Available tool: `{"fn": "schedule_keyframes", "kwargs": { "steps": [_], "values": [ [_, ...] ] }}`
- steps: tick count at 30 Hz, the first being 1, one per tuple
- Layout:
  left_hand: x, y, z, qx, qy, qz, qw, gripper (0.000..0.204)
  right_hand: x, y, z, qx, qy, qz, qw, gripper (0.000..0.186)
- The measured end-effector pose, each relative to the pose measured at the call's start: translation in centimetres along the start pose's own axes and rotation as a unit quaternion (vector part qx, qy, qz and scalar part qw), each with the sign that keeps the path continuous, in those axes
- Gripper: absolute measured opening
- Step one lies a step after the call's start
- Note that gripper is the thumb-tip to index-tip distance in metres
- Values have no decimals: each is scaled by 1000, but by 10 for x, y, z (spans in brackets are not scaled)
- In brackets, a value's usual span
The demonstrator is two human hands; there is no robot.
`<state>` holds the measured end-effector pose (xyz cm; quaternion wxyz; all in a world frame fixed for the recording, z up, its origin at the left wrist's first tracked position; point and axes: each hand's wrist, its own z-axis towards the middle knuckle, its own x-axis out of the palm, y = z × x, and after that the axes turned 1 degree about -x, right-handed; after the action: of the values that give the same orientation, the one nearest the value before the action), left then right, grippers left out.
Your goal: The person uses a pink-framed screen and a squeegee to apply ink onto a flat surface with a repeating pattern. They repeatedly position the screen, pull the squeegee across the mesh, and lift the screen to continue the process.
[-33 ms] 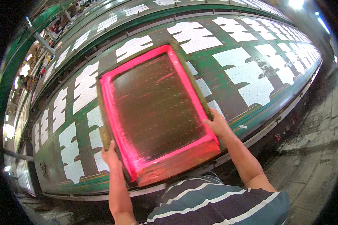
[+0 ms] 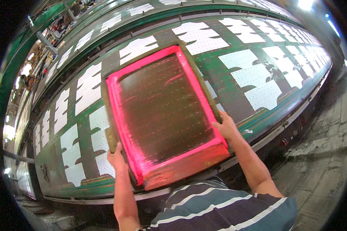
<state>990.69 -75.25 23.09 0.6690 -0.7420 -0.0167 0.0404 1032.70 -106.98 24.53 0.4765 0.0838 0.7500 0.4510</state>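
Note:
Between my hands is a screen-printing frame point(image 2: 165, 104), tilted, with a dark speckled mesh and bright pink ink along its inner edges. A reddish, ink-stained strip point(image 2: 189, 165) forms its near end. My left hand point(image 2: 116, 157) is closed on the left side of the frame, near its lower corner. On the right side my right hand point(image 2: 226, 126) grips the frame's edge, thumb on top. The frame is over the long green printing table point(image 2: 235, 129) and hides part of it; whether it touches the surface I cannot tell. White cut fabric pieces point(image 2: 250, 77) with small dots lie around it.
Fabric pieces run in rows along the table to the far right. Behind it stands another long table point(image 2: 115, 32) with white pieces. A rail point(image 2: 285, 125) edges the near side, beside a stained grey floor point(image 2: 316, 154). Clutter and a post point(image 2: 46, 42) are at the far left.
The screen-printing frame has shifted slightly to the right, with both hands still on it. The fabric pieces stay where they were.

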Motion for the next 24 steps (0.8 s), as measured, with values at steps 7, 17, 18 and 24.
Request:
{"fn": "schedule_keyframes", "kwargs": {
  "steps": [7, 17, 18, 24],
  "values": [
    [85, 21, -62, -13, 21, -39, 999, 35, -65, -93, 40, -20, -17, 180, 983, 67],
    [114, 30, -83, -29, 5, 6, 1000, 33, -110, -110, 50, 30, 51, 290, 955, 65],
    [114, 32, -82, -21, 3, 20, 1000, 34, -112, -103, 45, 45, 57, 291, 954, 65],
    [117, 35, -81, -13, 28, 11, 999, 34, -95, -36, -44, -358, 11, -202, 912, 71]
  ]
}}
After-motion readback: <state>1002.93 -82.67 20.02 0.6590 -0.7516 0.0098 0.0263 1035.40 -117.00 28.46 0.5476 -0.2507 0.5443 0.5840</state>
